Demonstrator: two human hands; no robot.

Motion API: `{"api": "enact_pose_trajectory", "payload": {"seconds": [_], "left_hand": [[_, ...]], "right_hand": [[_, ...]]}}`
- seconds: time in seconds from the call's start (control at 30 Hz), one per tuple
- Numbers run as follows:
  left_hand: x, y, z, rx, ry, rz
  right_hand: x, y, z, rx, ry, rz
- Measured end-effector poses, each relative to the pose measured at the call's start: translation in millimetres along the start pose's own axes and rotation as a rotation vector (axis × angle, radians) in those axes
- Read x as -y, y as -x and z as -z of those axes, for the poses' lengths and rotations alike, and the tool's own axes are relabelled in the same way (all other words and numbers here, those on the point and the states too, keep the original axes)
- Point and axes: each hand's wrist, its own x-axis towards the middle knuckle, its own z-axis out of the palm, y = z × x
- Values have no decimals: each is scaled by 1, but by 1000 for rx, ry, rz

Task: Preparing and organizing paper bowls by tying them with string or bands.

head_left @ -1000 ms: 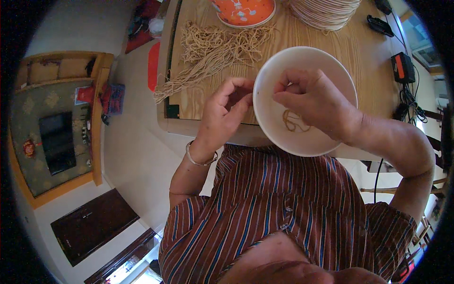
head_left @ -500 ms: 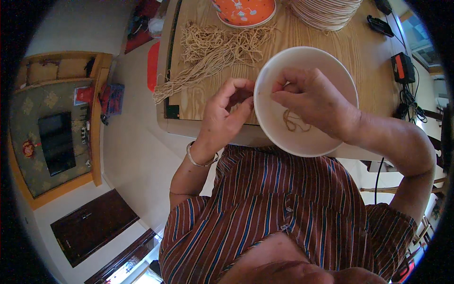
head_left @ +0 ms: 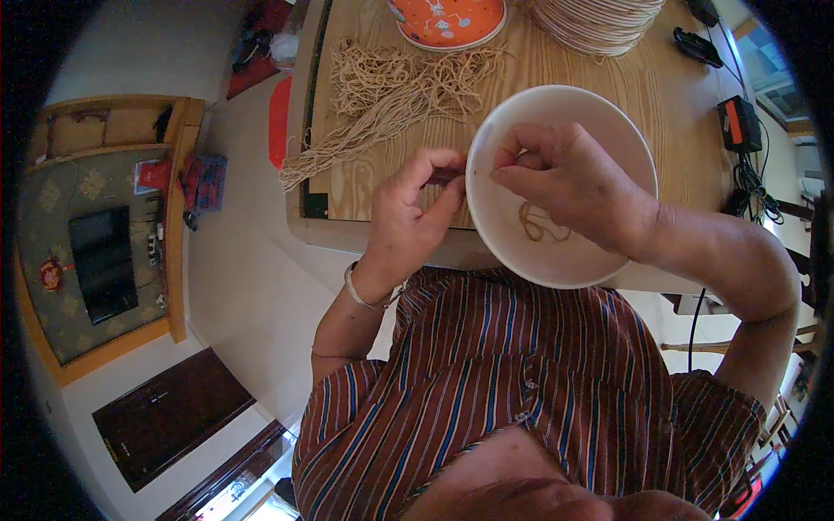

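Note:
A deep white bowl (head_left: 556, 267), perhaps a tub, stands tilted at the table's near edge, its opening facing me. Beside its left wall, my left hand (head_left: 413, 204) has thumb and fingers curled together in a pinch, the tips against the outside of the rim. Reaching into the opening from the right, my right hand (head_left: 582, 187) is closed, thumb pressed to the bent fingers near the inner left wall. What either pinch holds is hidden. Below my right hand, a tan cord (head_left: 537, 227) lies in loops inside the bowl.
A loose bundle of tan cords (head_left: 391, 95) spreads over the wooden table (head_left: 686, 130) on the left. Behind it stand an orange patterned tub (head_left: 452, 24) and a stack of pale rimmed tubs (head_left: 599, 26). A black-and-orange box (head_left: 740, 124) with cables sits at the right edge.
My right hand has shifted slightly left toward the bowl's inner wall. The fingers of my left hand have moved a little at the rim. The bowl and the cords stay put.

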Motion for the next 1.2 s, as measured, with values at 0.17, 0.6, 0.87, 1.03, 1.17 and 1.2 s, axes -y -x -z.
{"api": "enact_pose_trajectory", "payload": {"seconds": [0.17,0.6,0.87,1.03,1.17,1.2], "left_hand": [[-5,1,0,-33,-117,-68],[5,0,0,-143,110,52],[-10,-17,16,-107,169,-355],[-18,-38,16,13,36,-519],[-20,-53,21,65,-123,-626],[-20,-54,22,101,-163,-639]], "right_hand": [[6,0,-1,44,-49,-102],[-10,-5,-6,25,-13,60],[5,4,-6,3,219,229],[6,7,-9,32,88,174],[2,6,-7,26,128,227],[4,8,-5,28,146,215]]}}
